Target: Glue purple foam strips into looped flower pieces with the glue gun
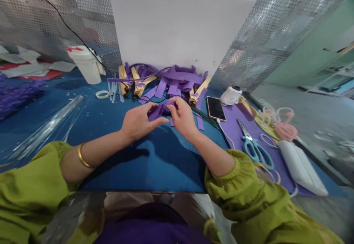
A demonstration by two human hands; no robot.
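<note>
Green sleeves (30, 185) fill the near edge, and the left wrist carries a gold bangle (82, 158). Both forearms reach out over the blue table (155, 159) and meet at its middle. The left hand (137, 122) is curled, its thumb and fingers pinched narrow on one end of a purple strip (158, 111). The right hand (183, 117) is bent in close against it, fingertips nipping the other end of the same strip, so the strip sits between the two hands just above the table. To the right lie teal scissors (256, 148) on a purple sheet (243, 133), with a phone (216, 108) just beyond. Farther back a heap of purple strips (177, 79) rests against a white board (177, 22), and a white tub (87, 64) stands to the left.
</note>
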